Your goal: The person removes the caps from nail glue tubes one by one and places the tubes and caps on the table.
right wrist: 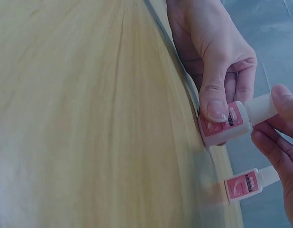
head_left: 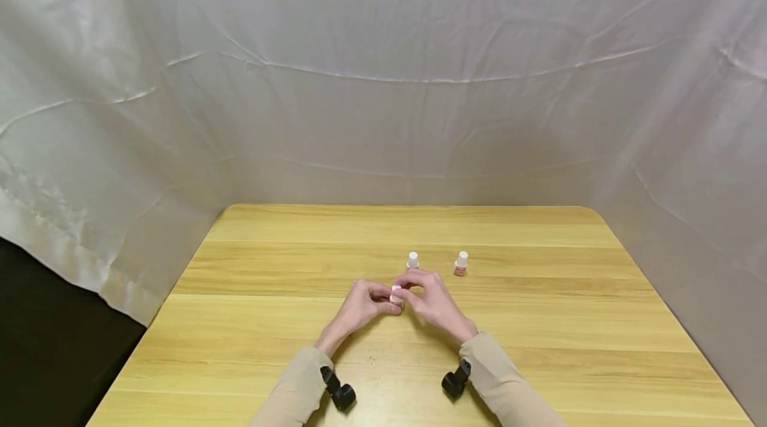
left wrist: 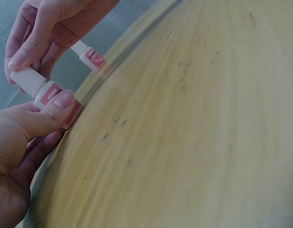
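While the left hand (head_left: 358, 309) is gripping the small bottle (right wrist: 230, 136) by its body, the right hand (head_left: 434, 300) is pinching its white cap (left wrist: 28, 80). The bottle is sitting between both hands over the table (head_left: 539, 310); base contact is not showing clearly. For sound handling, the lower grip should be holding firm without squeezing, and the upper fingers should be working squarely along the bottle's axis. Turning direction is not showing. Both forearms are slanting inward, fingertips meeting at the bottle.
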A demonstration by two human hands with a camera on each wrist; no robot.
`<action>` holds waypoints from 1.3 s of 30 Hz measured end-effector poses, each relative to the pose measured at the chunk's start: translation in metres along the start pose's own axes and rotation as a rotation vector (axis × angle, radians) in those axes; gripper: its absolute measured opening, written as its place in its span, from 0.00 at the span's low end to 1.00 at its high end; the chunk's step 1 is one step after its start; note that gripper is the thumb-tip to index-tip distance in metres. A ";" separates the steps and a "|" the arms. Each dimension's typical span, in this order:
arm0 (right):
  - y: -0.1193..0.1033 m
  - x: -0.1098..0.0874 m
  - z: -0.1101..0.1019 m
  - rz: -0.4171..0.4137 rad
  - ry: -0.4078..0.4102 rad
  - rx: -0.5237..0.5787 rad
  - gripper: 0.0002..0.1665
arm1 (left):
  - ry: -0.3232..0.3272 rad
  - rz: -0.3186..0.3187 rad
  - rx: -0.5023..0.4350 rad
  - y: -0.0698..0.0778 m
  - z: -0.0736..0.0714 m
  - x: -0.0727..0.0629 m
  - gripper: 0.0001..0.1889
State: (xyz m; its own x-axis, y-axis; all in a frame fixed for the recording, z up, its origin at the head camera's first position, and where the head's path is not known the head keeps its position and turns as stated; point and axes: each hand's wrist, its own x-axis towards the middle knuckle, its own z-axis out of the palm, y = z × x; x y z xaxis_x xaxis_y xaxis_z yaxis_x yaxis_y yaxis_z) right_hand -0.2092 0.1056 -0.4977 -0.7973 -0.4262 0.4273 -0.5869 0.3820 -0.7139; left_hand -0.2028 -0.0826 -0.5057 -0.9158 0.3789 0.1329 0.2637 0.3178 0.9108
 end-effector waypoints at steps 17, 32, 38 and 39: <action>-0.001 0.001 0.001 0.044 0.017 -0.031 0.06 | -0.013 0.013 0.006 -0.026 0.001 0.006 0.12; 0.006 -0.001 0.000 0.026 0.012 0.058 0.08 | -0.019 0.013 -0.028 -0.029 0.001 0.007 0.12; 0.004 0.001 0.000 0.049 0.013 0.058 0.07 | -0.017 0.012 -0.020 -0.028 0.001 0.007 0.12; 0.004 0.001 0.000 0.045 0.010 0.052 0.07 | -0.015 0.011 -0.015 -0.028 0.001 0.007 0.12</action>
State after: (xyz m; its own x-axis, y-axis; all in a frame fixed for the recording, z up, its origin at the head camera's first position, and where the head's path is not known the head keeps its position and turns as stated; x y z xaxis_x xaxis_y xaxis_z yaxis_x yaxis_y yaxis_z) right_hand -0.2118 0.1070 -0.4999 -0.8246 -0.4009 0.3993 -0.5420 0.3572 -0.7607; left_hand -0.2159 -0.0879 -0.5310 -0.9082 0.3956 0.1369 0.2687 0.3002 0.9152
